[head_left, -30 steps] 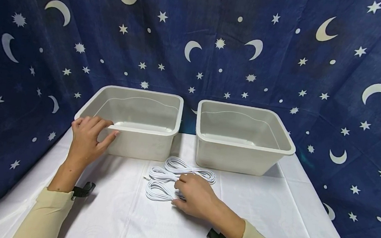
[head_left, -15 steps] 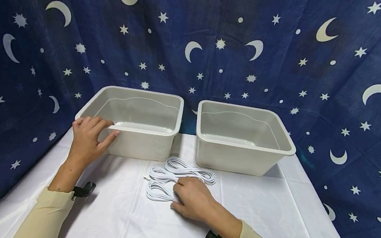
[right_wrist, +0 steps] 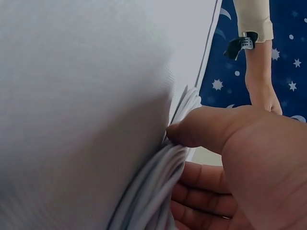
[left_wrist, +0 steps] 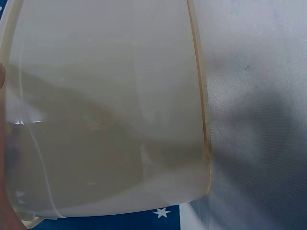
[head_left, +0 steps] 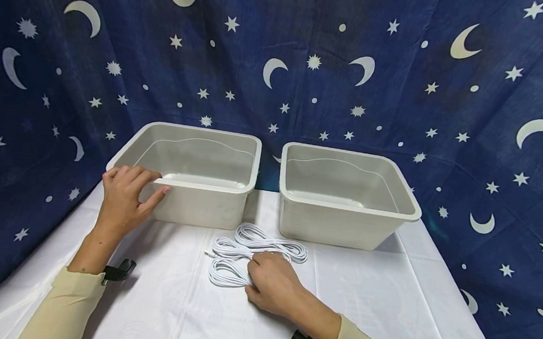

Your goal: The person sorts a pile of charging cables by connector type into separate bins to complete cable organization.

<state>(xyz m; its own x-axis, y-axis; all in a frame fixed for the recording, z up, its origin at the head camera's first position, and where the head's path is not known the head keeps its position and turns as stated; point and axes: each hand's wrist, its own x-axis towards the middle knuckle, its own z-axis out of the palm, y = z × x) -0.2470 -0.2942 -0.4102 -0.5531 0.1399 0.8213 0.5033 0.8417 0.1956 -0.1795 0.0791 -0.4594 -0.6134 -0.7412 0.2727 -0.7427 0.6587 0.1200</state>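
White cable (head_left: 228, 273) lies in several flat coils on the table, with a small plug end (head_left: 209, 254) poking out at the left. My right hand (head_left: 274, 283) grips the nearest coil at its right end. In the right wrist view, the thumb presses one side of the bundled strands (right_wrist: 156, 187) while the fingers curl along the other. At the front rim of the left plastic bin (head_left: 204, 206) is my left hand (head_left: 124, 196), its fingers hooked over the rim and its thumb against the outer wall.
A matching pale grey bin (head_left: 339, 228) stands at the right, a narrow gap from the left one. Both rest on a white tablecloth (head_left: 208, 321). Behind them hangs a dark blue curtain (head_left: 308, 96) with moons and stars.
My right hand has closed its thumb and fingers on the nearest coil, lowering slightly, and that coil has shifted a little rightward. My left hand keeps its place on the rim.
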